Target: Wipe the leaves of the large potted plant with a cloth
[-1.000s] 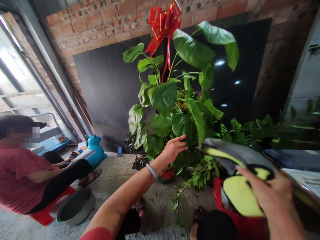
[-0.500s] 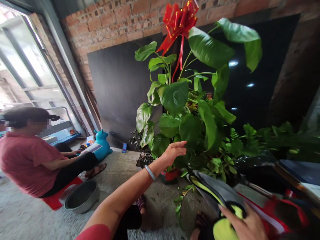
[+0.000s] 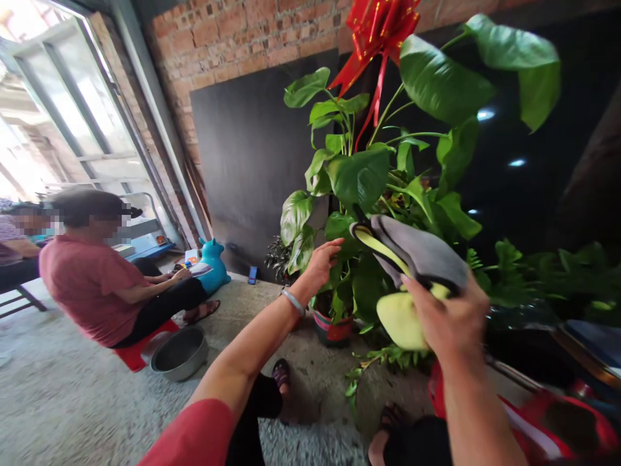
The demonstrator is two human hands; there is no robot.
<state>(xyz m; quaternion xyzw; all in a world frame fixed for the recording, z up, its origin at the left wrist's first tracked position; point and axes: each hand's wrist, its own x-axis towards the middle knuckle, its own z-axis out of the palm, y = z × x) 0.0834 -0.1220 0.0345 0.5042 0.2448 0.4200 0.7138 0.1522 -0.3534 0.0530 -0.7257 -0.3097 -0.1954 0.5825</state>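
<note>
A tall potted plant [image 3: 359, 173] with broad glossy green leaves stands in front of me, its striped pot [image 3: 334, 329] on the concrete floor. My right hand [image 3: 449, 310] is closed around a folded cloth [image 3: 420, 246], grey on one side and yellow-green on the other. The cloth hangs in front of the plant's lower leaves and covers some of them. My left hand [image 3: 321, 265], with a pale bangle at the wrist, reaches to the lower leaves with fingers stretched out. Whether it touches a leaf I cannot tell.
A red ribbon bow [image 3: 381, 32] tops the plant. On the left a person [image 3: 92, 278] sits on a red stool [image 3: 145, 346], beside a grey basin [image 3: 179, 355]. A blue animal toy [image 3: 213, 265] and a phone [image 3: 252, 275] are farther back. More foliage [image 3: 514, 272] spreads at right.
My right hand has raised the cloth up and leftward to the plant's leaves. My left hand is slightly higher, still stretched out. The view has shifted, showing more of the left side.
</note>
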